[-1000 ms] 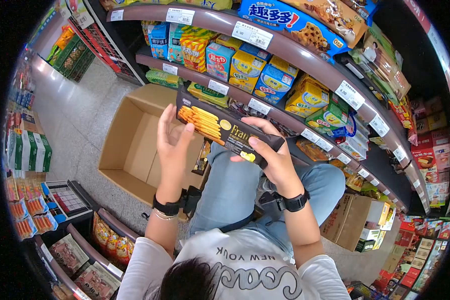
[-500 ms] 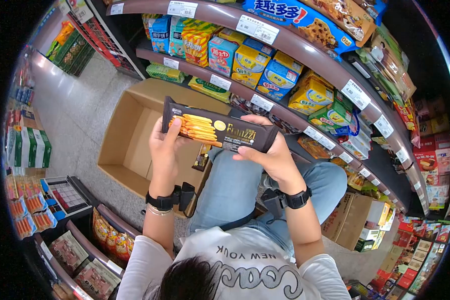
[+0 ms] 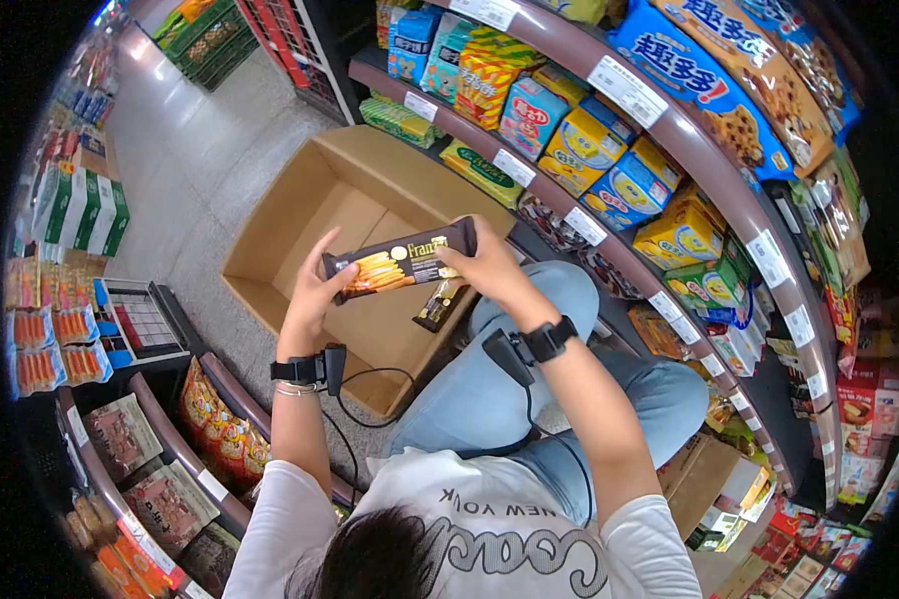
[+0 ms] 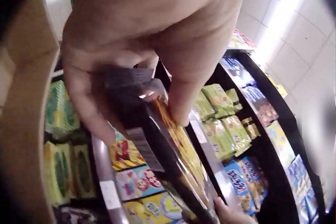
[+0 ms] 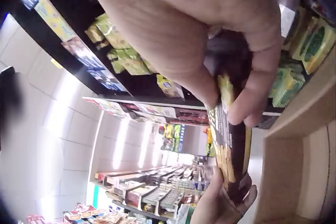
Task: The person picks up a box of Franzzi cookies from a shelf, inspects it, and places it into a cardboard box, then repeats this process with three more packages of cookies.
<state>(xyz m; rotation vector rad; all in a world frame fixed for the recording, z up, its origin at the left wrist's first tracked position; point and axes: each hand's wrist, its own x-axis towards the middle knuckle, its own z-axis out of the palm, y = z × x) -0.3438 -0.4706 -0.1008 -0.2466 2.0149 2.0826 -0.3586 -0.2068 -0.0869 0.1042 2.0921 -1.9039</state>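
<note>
Seen from the centre of the head view, a shelf (image 3: 714,165) with white price tags (image 3: 627,90) curves from twelve to four o'clock, bearing a striped snack bag (image 3: 487,78) at twelve, a yellow box (image 3: 579,148) near one and a blue cookie bag (image 3: 684,72) near two. Green crates (image 3: 210,45) stand on the grey floor (image 3: 200,140) between ten and eleven, green-and-white cartons (image 3: 80,208) between nine and ten, and sausage packs (image 3: 45,347) at nine. Orange snack bags (image 3: 220,424) occupy eight o'clock; a brown carton (image 3: 694,474) lies at four.
</note>
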